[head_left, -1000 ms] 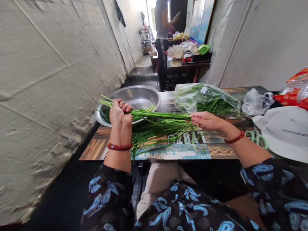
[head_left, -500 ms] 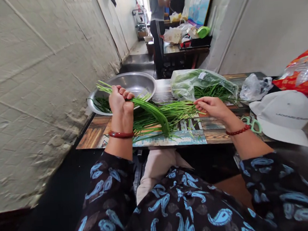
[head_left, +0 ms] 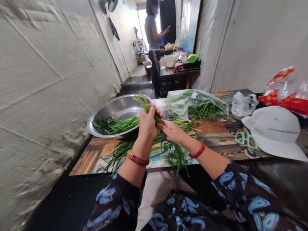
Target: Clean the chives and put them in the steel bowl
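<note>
My left hand (head_left: 147, 125) is closed around a bunch of long green chives (head_left: 142, 102), its pale stalk ends pointing up and the leafy ends hanging down past the table's front edge. My right hand (head_left: 174, 132) meets it just below, fingers pinched on the same bunch. Beneath both hands, more loose chives (head_left: 119, 152) lie across the patterned table (head_left: 80, 164). A wide metal basin (head_left: 124, 105) stands behind my left hand, with some chives (head_left: 119, 126) inside it. Part of the table pile is hidden by my forearms.
Behind my right hand lies a clear plastic bag (head_left: 174, 104) of greens. To the right are green-handled scissors (head_left: 246, 140), a white cap (head_left: 276, 128), a crumpled bag (head_left: 243, 103) and a red package (head_left: 290, 100). A person (head_left: 152, 40) stands farther back, near another table.
My right hand has come left from the stalk ends of the pile to the bunch in my left hand. My left hand has shifted right, and the bunch now stands more upright. The view has tilted up.
</note>
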`<state>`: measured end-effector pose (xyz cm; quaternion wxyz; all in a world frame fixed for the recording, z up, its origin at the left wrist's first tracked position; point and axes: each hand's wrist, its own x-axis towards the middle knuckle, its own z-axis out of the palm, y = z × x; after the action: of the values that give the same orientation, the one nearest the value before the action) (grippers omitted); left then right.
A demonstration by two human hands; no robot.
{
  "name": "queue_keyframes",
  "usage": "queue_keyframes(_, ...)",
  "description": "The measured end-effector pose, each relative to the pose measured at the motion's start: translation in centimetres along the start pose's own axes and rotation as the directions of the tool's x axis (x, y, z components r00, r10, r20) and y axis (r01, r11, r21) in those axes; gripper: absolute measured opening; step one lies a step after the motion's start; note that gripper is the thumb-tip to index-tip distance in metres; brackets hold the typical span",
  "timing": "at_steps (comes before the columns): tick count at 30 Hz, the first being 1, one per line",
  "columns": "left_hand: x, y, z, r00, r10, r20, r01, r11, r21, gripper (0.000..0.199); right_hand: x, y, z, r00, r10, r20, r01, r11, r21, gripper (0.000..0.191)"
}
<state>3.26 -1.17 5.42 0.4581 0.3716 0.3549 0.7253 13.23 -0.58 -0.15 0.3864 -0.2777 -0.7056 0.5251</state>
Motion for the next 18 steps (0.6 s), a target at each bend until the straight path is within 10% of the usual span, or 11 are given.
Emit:
queue_keyframes(9,-1.7,-1.8,-1.6,0.921,-0.298,0.253,0.286,0.955,0.082,0.033,-0.6,-0.3,-1.1,0.986,0.162,0.036,-0.165,0.979,0.118,0.030)
queue_keyframes(14,-0.1,-0.3,-2.2,0.969,-0.248,0.011,0.244,0.942,-0.230,0.024,-2.4,-0.6,-3.3,0.928,0.278,0.247,-0.348,0.885,0.310,0.040)
queue_keyframes(18,0.9,1.4,-3.9,0.952,-0.288,-0.105,0.219,0.878,-0.426,0.036,-3.9,0.6,-6.0,0.918,0.372,0.138,-0.394,0.894,0.214,0.046)
